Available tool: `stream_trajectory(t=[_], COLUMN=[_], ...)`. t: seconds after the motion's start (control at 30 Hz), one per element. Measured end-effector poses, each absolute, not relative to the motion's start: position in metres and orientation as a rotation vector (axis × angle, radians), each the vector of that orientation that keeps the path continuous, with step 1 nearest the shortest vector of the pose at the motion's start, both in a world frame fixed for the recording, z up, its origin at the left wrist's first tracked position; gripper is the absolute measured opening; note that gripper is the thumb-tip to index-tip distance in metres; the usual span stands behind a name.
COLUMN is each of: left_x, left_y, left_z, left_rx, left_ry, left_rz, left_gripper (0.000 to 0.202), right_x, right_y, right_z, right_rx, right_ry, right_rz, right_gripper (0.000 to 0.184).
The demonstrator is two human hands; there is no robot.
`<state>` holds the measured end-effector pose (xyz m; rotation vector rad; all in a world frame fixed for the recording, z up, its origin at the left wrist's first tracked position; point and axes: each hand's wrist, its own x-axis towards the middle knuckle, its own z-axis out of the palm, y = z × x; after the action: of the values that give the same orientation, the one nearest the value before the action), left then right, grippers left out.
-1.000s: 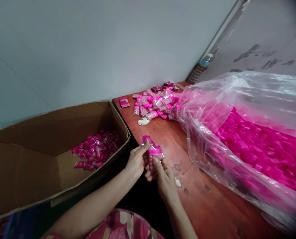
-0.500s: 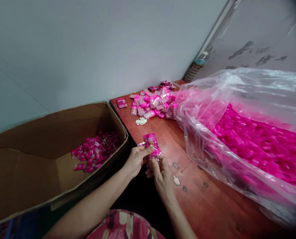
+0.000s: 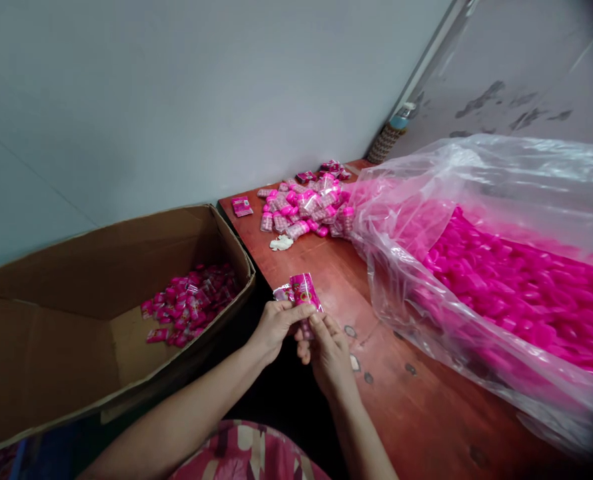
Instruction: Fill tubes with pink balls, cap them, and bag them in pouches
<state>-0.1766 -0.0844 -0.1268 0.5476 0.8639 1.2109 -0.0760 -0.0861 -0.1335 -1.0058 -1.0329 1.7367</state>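
Note:
Over the table's near left edge, my left hand (image 3: 275, 328) and my right hand (image 3: 332, 347) are both closed on one pink printed packet (image 3: 304, 289). Its top stands up above my thumbs, which press close together at its lower part. Beneath the thumbs shows part of a small clear bottle with pink beads (image 3: 306, 329); whether it sits inside the packet or behind it, I cannot tell. A second shiny printed packet (image 3: 282, 292) sticks out above my left fingers, its lower part hidden by the hand.
Bead-filled bottles with pink caps (image 3: 306, 205) are heaped on the red table (image 3: 326, 263), beside a white crumpled scrap (image 3: 281, 243) and a flat packet (image 3: 242, 207). A cardboard box (image 3: 41, 267) at left holds wrapped pieces (image 3: 196, 300). A clear plastic bag (image 3: 396, 267) contains pink caps (image 3: 521, 300).
My right thumb has moved up to the left thumb. The pink cap that showed between my hands is now out of sight, and the packet has shifted slightly.

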Motion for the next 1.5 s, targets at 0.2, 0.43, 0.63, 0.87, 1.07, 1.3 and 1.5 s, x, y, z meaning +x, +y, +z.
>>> stream_trajectory(t=[0.2, 0.43, 0.63, 0.87, 1.07, 1.3, 1.5], left_x=[-0.184, -0.177, -0.220, -0.214, -0.187, -0.187, -0.183], left_y=[-0.084, -0.098, -0.104, -0.092, -0.078, -0.077, -0.082], left_z=[-0.126, -0.128, -0.123, -0.133, -0.156, -0.170, -0.154], left_rx=[0.363, 0.394, 0.221, 0.963, 1.877, 1.927, 1.930], left_ry=[0.922, 0.881, 0.951, 1.459, 1.739, 1.752, 1.606], left_rz=[1.326, 1.312, 1.679, 1.546, 1.176, 1.187, 1.300], left_gripper=[0.026, 0.023, 0.035, 0.040, 0.027, 0.023, 0.024], right_x=[-0.066, -0.073, -0.060, -0.030, -0.025, -0.033, -0.049], right_y=[-0.093, -0.090, -0.084, -0.066, -0.060, -0.057, -0.045], right_z=[-0.134, -0.134, -0.130, -0.134, -0.134, -0.139, -0.133], right_rx=[-0.913, -0.954, -1.035, -1.228, -1.269, -1.315, -1.198], right_ry=[-0.981, -0.960, -0.983, -1.186, -1.287, -1.411, -1.283], right_rz=[1.831, 1.773, 1.713, 1.472, 1.372, 1.225, 1.457], right_gripper=[0.025, 0.022, 0.023, 0.018, 0.020, 0.022, 0.033])
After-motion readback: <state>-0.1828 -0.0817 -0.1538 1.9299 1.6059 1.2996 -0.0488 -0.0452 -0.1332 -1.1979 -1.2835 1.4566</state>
